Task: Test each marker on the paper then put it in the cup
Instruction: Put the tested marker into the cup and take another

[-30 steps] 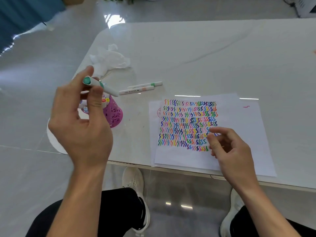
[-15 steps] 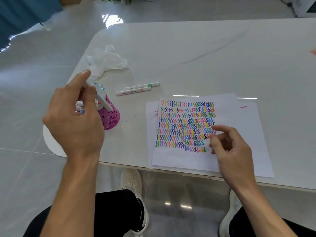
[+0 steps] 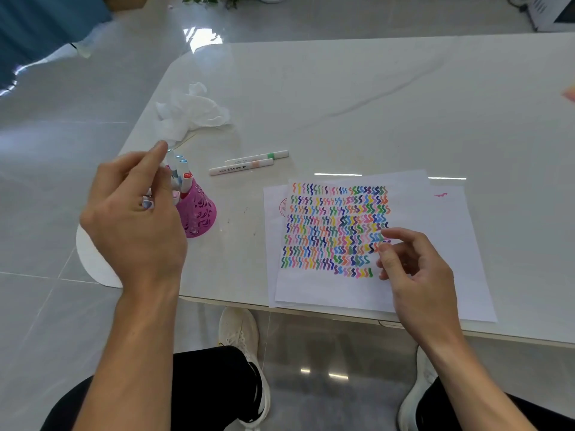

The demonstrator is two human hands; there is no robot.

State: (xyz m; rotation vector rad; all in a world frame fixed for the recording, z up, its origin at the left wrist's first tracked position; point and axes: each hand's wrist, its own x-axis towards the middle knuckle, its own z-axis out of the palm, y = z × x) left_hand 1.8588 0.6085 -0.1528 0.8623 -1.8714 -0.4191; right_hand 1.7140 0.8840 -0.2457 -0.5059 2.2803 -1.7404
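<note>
Lowered since a second ago – left hand (image 3: 133, 219) pinching marker (image 3: 166, 163), now upright in cup (image 3: 199, 213) under that hand. Right hand (image 3: 417, 269) loose, empty, on paper (image 3: 435, 219). Two pens (image 3: 241, 167) between hands – untested, likely next.

A single wide-angle view from the person's head, facing forward and down across the bench (image 3: 342, 88) from its near edge. Close in: the left hand (image 3: 133, 219) and right hand (image 3: 417, 275) fill the lower frame, with floor (image 3: 46, 181) and shoes (image 3: 238, 332) beneath. The far bench edge lies near the top.
</note>
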